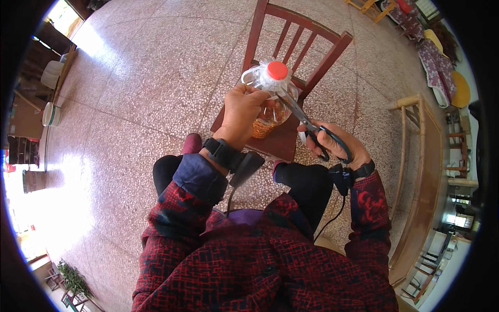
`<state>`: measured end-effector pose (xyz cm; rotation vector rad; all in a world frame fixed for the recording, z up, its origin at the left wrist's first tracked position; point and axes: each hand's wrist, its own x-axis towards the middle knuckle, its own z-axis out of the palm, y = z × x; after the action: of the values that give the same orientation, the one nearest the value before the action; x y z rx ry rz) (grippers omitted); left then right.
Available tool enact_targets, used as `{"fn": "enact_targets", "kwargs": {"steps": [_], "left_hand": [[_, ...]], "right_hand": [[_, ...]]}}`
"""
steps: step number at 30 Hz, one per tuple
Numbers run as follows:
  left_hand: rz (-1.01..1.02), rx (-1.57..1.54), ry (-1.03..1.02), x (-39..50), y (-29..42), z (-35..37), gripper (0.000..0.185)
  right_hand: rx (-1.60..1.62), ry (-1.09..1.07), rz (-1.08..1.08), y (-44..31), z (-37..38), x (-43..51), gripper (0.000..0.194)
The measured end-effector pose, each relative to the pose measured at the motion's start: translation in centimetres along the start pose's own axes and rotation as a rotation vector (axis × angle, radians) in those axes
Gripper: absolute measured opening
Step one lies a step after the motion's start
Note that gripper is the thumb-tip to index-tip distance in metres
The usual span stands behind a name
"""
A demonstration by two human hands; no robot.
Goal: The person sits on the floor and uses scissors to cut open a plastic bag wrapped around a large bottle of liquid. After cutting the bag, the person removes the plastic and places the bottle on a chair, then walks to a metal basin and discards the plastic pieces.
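Observation:
A clear plastic jar with a red screw cap stands upright on a wooden chair seat. Reddish-orange contents show through its lower part. Crinkled clear plastic film is gathered around the neck below the cap, and a pale loop handle sticks out at the left. My left hand pinches a thin whitish strip in front of the neck. Black-handled scissors are in my right hand, their blades pointing at that strip. Whether the blades touch it, I cannot tell. Something small and white shows by my right fingers.
The chair's slatted back rises behind the jar. A bamboo-framed piece of furniture stands to the right on the speckled floor. Black devices with cables are strapped to both wrists. A white bucket is at the far left.

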<state>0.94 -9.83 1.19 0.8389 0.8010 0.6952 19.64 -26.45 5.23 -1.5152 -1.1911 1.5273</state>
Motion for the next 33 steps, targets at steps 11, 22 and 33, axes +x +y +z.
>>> {"fn": "enact_targets", "kwargs": {"steps": [11,22,33], "left_hand": [[0.018,-0.069,0.051,0.0,-0.9,-0.1,0.011],[-0.007,-0.102,0.041,0.2,-0.9,-0.6,0.008],[-0.011,-0.111,0.033,-0.2,-1.0,-0.5,0.009]], "right_hand": [[0.076,-0.06,0.046,-1.1,-3.1,0.1,0.071],[-0.069,-0.2,0.126,-1.9,-5.9,4.2,0.073],[-0.089,-0.261,0.063,-1.9,-5.8,6.7,0.077]]}}
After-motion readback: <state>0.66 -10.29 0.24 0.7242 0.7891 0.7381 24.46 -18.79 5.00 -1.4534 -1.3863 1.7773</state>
